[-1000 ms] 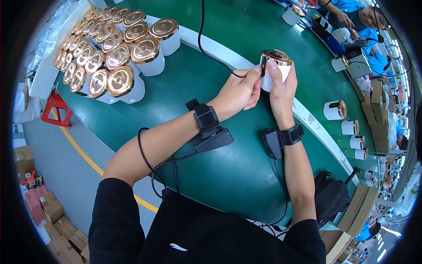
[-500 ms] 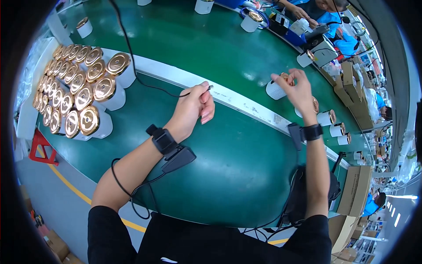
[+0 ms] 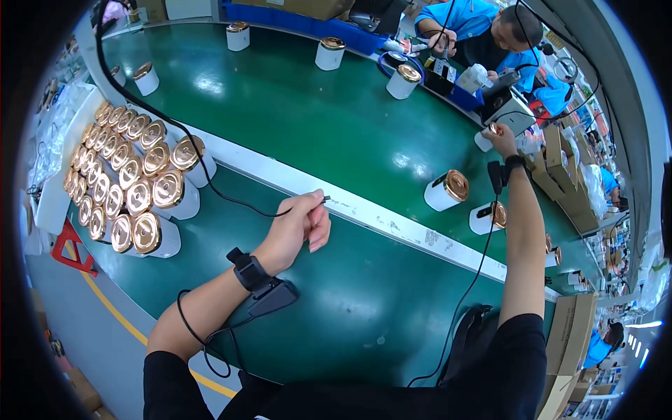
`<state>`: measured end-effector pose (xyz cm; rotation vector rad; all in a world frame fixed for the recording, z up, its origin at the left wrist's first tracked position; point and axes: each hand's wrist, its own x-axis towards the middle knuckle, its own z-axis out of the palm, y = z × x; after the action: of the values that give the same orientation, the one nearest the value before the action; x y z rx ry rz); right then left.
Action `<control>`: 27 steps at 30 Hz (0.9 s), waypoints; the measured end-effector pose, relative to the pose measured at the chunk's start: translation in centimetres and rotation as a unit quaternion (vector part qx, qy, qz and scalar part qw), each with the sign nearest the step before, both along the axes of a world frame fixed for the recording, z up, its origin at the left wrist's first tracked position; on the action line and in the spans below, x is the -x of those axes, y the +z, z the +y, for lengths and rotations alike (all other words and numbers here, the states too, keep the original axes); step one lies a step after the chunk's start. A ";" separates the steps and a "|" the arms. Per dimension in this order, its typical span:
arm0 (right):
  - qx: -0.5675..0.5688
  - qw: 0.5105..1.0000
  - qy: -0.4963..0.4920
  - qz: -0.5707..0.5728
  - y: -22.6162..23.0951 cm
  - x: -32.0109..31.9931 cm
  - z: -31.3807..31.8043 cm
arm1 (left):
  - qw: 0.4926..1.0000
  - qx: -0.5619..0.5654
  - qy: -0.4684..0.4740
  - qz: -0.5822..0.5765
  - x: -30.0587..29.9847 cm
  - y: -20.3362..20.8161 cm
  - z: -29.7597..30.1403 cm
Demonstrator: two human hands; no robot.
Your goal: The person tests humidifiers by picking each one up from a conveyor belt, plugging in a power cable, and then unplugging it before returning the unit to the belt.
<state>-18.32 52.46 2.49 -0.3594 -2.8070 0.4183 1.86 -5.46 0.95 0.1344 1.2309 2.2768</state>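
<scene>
A thin black cable (image 3: 241, 203) with a small metal plug at its tip is pinched in my left hand (image 3: 297, 229), above the near side of the white rail (image 3: 392, 227). My right arm is stretched far across the green belt. At its end, my right hand (image 3: 502, 143) has its fingers closed over the shiny copper-coloured top of a white canister (image 3: 483, 142). Closer to me on the belt lie another white canister (image 3: 441, 193), tilted in view, and one more (image 3: 483, 218) beside my right forearm. Both have copper-coloured tops.
Several like canisters (image 3: 150, 234) stand packed in rows at the left. More (image 3: 330, 54) sit spaced along the belt's far side. Across it a co-worker in blue (image 3: 476, 24) handles something small. Cardboard boxes (image 3: 570, 332) stand at right; a red stool (image 3: 73, 252) is on the floor at left.
My right hand has left the nearer canister and reached farther out to one at the belt's far right. My left hand still holds the cable. The whole view has shifted.
</scene>
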 end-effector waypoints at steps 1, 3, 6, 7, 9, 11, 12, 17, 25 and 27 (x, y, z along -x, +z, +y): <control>0.002 1.000 0.008 0.000 0.5 -0.1 -0.8 | 1.000 0.002 0.008 0.000 0.0 -0.1 -0.2; 0.031 0.998 -0.034 -0.036 2.9 -1.5 -1.6 | 1.000 -0.011 0.003 0.003 0.1 -0.4 0.0; 0.231 0.966 0.032 0.111 7.4 -4.7 -6.3 | 1.000 -0.017 0.017 -0.002 0.1 -0.1 -0.1; 0.342 0.921 0.072 0.171 9.2 -7.4 -11.8 | 0.999 -0.019 0.026 0.005 0.2 0.1 -0.2; 0.608 0.762 0.056 0.216 11.6 -9.7 -17.2 | 1.000 -0.027 0.008 0.005 0.7 0.4 0.6; 0.627 0.733 0.190 0.182 10.3 -13.7 -26.1 | 1.000 -0.022 0.006 0.005 0.7 0.2 -0.3; 0.596 0.750 0.216 0.191 8.6 -14.7 -30.3 | 0.999 -0.028 0.008 0.012 0.7 0.1 -0.9; 0.424 0.837 0.268 0.218 0.7 -20.0 -41.9 | 0.997 -0.074 -0.019 0.030 0.6 -0.5 -0.3; 0.465 0.824 0.255 0.202 -0.7 -20.9 -43.2 | 0.999 -0.019 -0.037 0.030 -0.4 -0.6 -0.2; 0.456 0.828 0.255 0.205 -0.5 -20.9 -43.1 | 0.999 -0.013 -0.040 0.028 -0.4 -0.5 -0.2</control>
<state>2.56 9.36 1.96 0.3048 -2.0487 1.7243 2.29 -5.62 0.47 0.2552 1.2021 2.2335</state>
